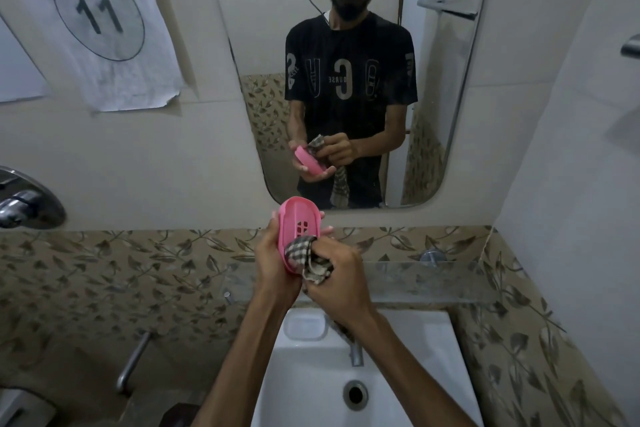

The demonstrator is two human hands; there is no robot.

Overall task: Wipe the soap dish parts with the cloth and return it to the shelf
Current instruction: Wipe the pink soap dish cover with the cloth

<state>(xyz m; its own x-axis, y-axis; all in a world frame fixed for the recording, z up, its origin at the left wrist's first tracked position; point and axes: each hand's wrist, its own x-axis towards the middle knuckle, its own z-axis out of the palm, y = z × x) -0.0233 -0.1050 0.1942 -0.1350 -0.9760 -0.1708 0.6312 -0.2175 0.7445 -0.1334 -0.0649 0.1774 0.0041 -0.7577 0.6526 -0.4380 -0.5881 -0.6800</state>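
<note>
left hand (273,263) grips pink soap dish (299,225) | right hand (337,274) pinches checked cloth (304,253) into its hollow | above white sink (433,357)

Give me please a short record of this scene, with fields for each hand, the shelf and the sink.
left hand: left hand holds the pink soap dish upright
right hand: right hand presses the checked cloth into the dish
shelf: glass shelf on the wall below the mirror
sink: white sink under the hands
</note>
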